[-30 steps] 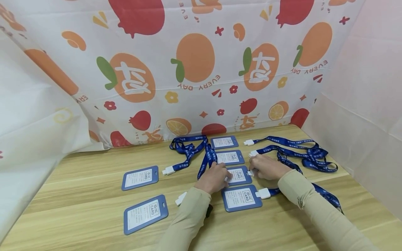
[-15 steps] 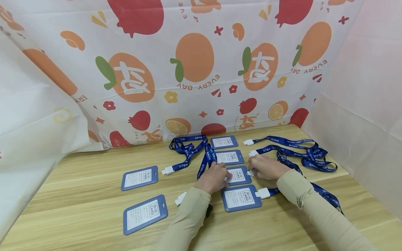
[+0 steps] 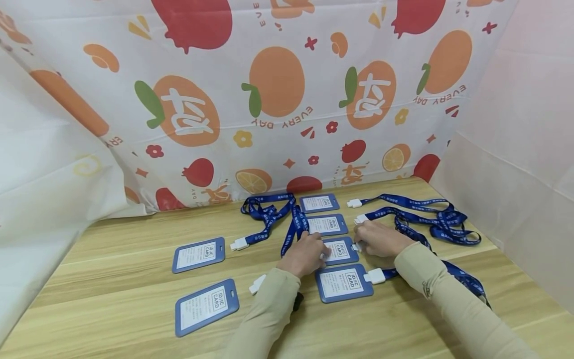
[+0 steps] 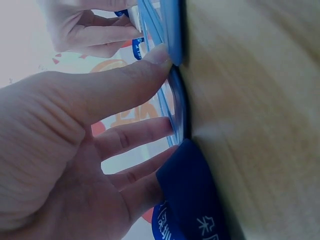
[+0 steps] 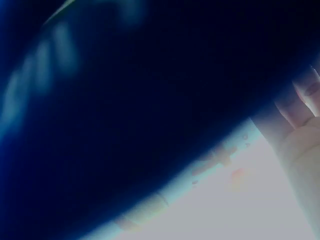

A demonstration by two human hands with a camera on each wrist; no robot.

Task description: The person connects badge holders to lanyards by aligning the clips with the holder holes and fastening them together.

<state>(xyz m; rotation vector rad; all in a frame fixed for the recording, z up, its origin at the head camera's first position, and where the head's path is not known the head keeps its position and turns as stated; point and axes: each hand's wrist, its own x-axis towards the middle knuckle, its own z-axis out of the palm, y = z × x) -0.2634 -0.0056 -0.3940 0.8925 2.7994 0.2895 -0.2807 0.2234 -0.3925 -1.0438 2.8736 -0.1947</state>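
Badge (image 3: 339, 251), left hand (image 3: 306, 254) gripping edges, neighbours (image 3: 344, 284) close

a fruit-print cloth (image 3: 287, 142) hangs behind a wood-grain table (image 3: 121, 284).

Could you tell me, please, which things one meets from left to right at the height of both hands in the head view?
Upper-left card holder, white lanyard clip, left hand, card holder between the hands, right hand.

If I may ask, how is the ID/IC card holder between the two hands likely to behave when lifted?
The ID/IC card holder looks fairly stiff, given its straight edges; probably light, being thin; and unlikely to roll, being flat.
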